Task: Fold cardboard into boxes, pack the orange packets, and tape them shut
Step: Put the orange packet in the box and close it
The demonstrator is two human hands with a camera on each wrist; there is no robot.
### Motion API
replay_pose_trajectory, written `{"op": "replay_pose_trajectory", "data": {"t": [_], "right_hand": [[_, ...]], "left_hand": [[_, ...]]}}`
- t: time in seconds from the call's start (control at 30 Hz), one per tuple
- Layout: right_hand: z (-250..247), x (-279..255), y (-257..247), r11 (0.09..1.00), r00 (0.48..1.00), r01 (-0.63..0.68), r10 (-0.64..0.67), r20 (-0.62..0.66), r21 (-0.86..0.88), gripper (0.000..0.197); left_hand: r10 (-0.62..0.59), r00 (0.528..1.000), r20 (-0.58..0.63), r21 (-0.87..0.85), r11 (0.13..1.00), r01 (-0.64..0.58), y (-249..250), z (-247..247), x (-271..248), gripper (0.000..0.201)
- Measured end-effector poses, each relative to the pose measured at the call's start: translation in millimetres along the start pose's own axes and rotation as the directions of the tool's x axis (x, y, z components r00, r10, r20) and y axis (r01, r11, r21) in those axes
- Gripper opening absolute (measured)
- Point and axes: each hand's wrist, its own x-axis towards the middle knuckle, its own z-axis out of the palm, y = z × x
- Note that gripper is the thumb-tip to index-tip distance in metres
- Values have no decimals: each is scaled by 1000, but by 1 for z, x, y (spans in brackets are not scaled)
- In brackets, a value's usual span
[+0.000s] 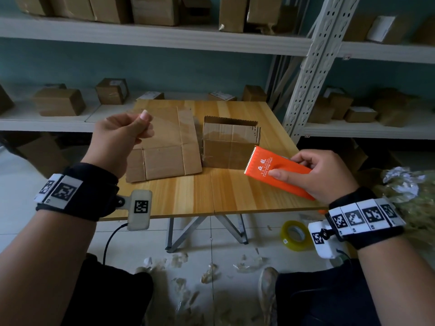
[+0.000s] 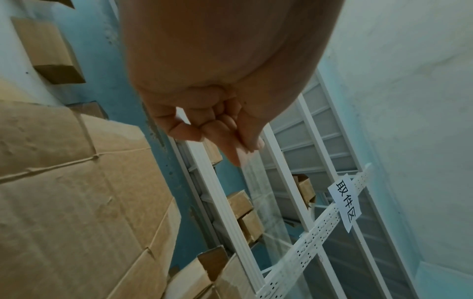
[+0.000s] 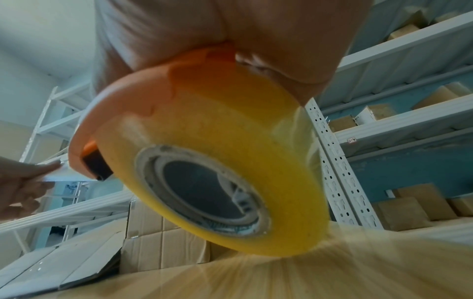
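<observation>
My right hand (image 1: 289, 167) grips an orange tape dispenser (image 1: 280, 170) with a toothed edge over the table's right front; its yellowish tape roll (image 3: 217, 161) fills the right wrist view. My left hand (image 1: 143, 121) is raised over the flat cardboard sheet (image 1: 164, 147) and pinches the end of a clear tape strip (image 1: 179, 125) that stretches toward the dispenser. A folded cardboard box (image 1: 230, 147) stands between the hands, open flaps up, with tape on its side. In the left wrist view my left fingertips (image 2: 245, 145) are pressed together above the sheet (image 2: 76, 192).
The wooden folding table (image 1: 235, 196) stands before white metal shelves (image 1: 164, 38) holding several cardboard boxes. A second tape roll (image 1: 296, 235) lies on the tiled floor at the right, among scraps of used tape (image 1: 209, 274). Crumpled plastic (image 1: 404, 184) is piled at the right.
</observation>
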Motion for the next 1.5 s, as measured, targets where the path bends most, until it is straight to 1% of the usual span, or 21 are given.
{"op": "replay_pose_trajectory", "data": {"t": [0.13,0.2,0.3,0.4,0.47,0.57,0.67,0.7,0.73,0.77,0.87,1.03,1.17,1.23,1.3,1.4,1.5], "right_hand": [[-4,0,1,998,999,-36,36,-9,-58,57],[-3,2,4,996,998,-50,48,-27,-77,60],[-2,6,8,988,995,-89,82,-61,-126,63],[-2,11,5,977,987,-157,150,-60,-145,65],[-2,13,5,972,980,-197,190,-65,-129,67],[-2,15,9,962,967,-248,239,-92,-110,65],[-4,17,11,949,952,-292,278,-129,-115,66],[-4,18,11,945,947,-304,287,-140,-117,65],[-4,18,11,944,945,-307,288,-152,-118,64],[-3,19,11,945,945,-304,283,-166,-121,62],[1,21,11,942,939,-309,282,-195,-129,61],[2,22,10,928,918,-359,331,-219,-104,72],[4,22,6,926,916,-358,323,-240,-121,65],[4,22,3,919,907,-371,329,-264,-130,67],[3,23,2,914,901,-384,339,-271,-134,69],[3,22,0,910,904,-391,352,-243,-136,68],[5,21,0,912,908,-389,355,-221,-130,66]], "left_hand": [[7,1000,15,15,1000,-7,-1,4,0,26],[22,999,43,5,1000,-22,1,8,-1,21],[84,994,65,-55,995,-81,6,19,-11,16],[177,976,125,-117,980,-162,16,27,-25,17],[232,954,190,-138,968,-208,22,34,-36,16],[278,911,304,-189,955,-228,28,51,-58,16],[331,835,440,-218,941,-258,29,76,-84,16],[348,807,477,-237,935,-263,28,84,-92,15],[362,791,494,-255,930,-266,26,92,-99,16],[374,785,495,-269,924,-270,24,99,-104,16],[399,790,466,-299,911,-284,20,116,-116,11],[431,767,475,-339,894,-293,19,130,-122,10],[447,749,489,-331,890,-315,20,135,-117,10],[462,742,486,-334,883,-331,20,136,-114,10],[468,748,470,-354,877,-326,19,138,-111,8],[458,766,451,-379,875,-300,18,141,-112,6],[467,758,455,-380,872,-309,16,142,-112,11]]}}
